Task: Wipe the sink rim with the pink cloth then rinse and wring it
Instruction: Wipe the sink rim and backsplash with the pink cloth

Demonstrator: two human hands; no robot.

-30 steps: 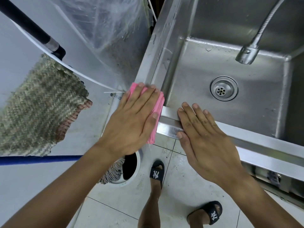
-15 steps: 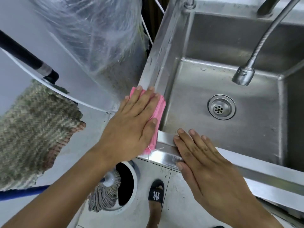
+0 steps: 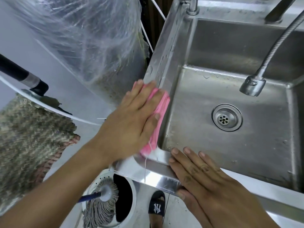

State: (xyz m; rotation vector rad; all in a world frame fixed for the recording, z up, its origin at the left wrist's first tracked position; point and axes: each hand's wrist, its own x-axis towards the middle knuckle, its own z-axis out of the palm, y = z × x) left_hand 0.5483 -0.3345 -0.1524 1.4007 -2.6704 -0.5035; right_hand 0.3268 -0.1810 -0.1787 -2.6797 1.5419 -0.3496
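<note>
A folded pink cloth (image 3: 160, 112) lies on the left rim (image 3: 166, 51) of a stainless steel sink. My left hand (image 3: 131, 122) presses flat on the cloth with fingers stretched forward, covering most of it. Only the cloth's right edge and near corner show. My right hand (image 3: 205, 181) rests flat on the sink's front rim near the front left corner, fingers apart and holding nothing. A flexible metal faucet (image 3: 251, 84) hangs over the basin above the drain (image 3: 227, 118). No water runs.
A clear plastic sheet (image 3: 92, 46) hangs left of the sink. A woven mat (image 3: 29, 142) hangs at far left. Below the corner stands a white mop bucket (image 3: 131, 195) with a grey mop head (image 3: 102, 199). A black slipper (image 3: 157, 206) is on the tiled floor.
My left hand has slid the pink cloth from the front left corner farther back along the left rim. My right hand stayed on the front rim.
</note>
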